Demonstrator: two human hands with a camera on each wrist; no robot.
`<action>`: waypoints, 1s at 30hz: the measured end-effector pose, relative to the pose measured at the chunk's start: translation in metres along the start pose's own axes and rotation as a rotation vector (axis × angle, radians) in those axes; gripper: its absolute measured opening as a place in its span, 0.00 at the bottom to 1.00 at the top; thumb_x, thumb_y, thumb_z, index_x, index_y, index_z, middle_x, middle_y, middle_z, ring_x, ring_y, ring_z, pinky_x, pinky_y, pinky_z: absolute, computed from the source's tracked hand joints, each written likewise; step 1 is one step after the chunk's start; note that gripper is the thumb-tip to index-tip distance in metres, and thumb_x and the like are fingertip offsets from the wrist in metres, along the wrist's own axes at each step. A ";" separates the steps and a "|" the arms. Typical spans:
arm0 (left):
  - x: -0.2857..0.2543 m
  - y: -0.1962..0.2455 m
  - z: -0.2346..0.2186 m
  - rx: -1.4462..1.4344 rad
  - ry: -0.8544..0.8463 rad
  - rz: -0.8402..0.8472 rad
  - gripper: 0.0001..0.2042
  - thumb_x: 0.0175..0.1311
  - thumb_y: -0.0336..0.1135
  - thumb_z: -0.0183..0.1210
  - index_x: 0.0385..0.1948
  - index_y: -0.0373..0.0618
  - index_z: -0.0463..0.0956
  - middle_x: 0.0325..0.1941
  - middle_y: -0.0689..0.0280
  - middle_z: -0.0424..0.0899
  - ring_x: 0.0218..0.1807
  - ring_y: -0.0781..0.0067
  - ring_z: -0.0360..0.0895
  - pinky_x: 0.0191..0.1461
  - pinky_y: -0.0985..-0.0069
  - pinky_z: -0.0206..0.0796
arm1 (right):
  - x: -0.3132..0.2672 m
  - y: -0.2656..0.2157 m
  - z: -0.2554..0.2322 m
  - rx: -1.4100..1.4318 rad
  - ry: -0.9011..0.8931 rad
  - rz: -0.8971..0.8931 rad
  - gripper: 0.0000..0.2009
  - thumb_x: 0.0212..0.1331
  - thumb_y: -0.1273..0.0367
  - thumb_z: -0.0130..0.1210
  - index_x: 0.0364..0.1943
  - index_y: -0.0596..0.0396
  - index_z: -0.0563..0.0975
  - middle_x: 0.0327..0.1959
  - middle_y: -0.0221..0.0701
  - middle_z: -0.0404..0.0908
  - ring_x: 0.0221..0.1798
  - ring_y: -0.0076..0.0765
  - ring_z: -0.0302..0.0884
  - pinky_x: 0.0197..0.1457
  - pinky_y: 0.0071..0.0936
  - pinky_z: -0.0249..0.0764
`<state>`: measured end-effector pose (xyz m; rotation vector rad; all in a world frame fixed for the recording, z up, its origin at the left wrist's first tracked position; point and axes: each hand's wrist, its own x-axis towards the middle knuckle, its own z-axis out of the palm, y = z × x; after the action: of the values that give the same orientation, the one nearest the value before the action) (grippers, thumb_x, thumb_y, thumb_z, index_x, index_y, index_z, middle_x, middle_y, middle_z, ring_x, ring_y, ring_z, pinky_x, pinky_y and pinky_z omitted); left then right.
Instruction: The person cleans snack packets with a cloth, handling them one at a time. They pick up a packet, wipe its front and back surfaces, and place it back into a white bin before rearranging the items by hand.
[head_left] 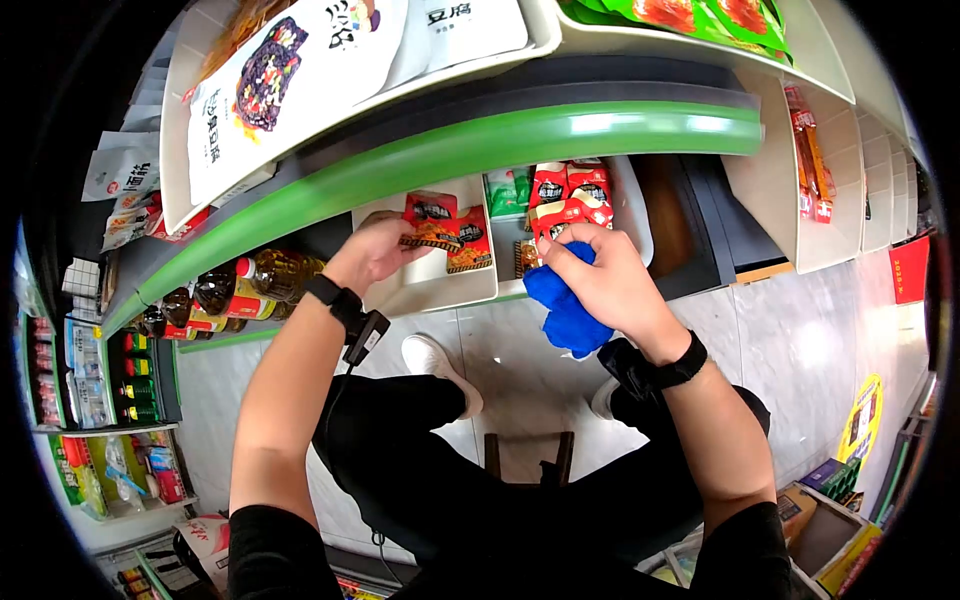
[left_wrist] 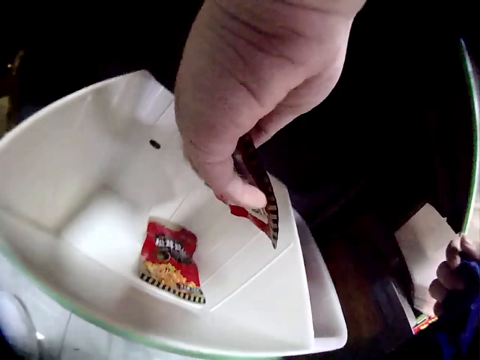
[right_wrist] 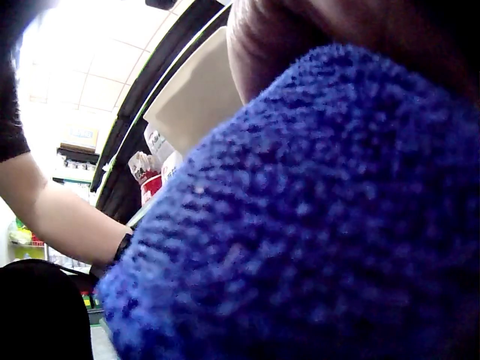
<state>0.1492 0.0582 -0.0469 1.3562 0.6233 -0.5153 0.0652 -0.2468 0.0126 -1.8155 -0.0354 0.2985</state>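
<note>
Red, glossy packet (head_left: 430, 207) with dark-striped edge, held over a white bin (head_left: 425, 293), 11 o'clock in head view. A matching packet (left_wrist: 172, 259) lies inside, toward 4 o'clock from the first; its pale characters appear to read 松茸, rest blurred. Left hand (head_left: 380, 250): thumb and fingers pinching first packet. Right hand (head_left: 608, 285): curled round blue cloth (head_left: 568, 315), 3 o'clock.

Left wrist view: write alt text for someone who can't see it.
The left hand pinches a red packet over a white bin, where a second packet lies, also red with a striped edge. At the frame's right, the right hand shows with a blue cloth.
</note>
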 end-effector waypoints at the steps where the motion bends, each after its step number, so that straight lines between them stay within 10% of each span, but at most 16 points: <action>1: 0.004 -0.002 0.004 0.014 -0.009 -0.014 0.12 0.70 0.21 0.47 0.53 0.33 0.67 0.57 0.52 0.74 0.53 0.58 0.76 0.56 0.62 0.78 | 0.000 0.002 -0.002 -0.013 0.002 0.001 0.18 0.62 0.57 0.59 0.32 0.63 0.80 0.21 0.38 0.81 0.24 0.32 0.80 0.31 0.32 0.76; 13: 0.064 -0.042 -0.002 0.489 -0.121 -0.188 0.21 0.66 0.42 0.61 0.54 0.40 0.69 0.57 0.59 0.75 0.57 0.61 0.73 0.59 0.58 0.70 | -0.006 0.007 -0.010 -0.062 0.046 -0.020 0.17 0.62 0.58 0.59 0.33 0.62 0.81 0.22 0.40 0.82 0.25 0.34 0.80 0.32 0.33 0.75; 30: 0.072 -0.050 0.010 0.608 -0.040 -0.188 0.25 0.67 0.42 0.58 0.63 0.42 0.67 0.68 0.59 0.66 0.64 0.56 0.66 0.61 0.61 0.67 | -0.005 0.013 -0.008 -0.139 0.084 -0.071 0.15 0.62 0.59 0.60 0.33 0.60 0.81 0.22 0.42 0.82 0.24 0.38 0.80 0.32 0.35 0.75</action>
<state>0.1692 0.0423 -0.1311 1.8598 0.5869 -0.9327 0.0610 -0.2588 0.0032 -1.9588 -0.0626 0.1731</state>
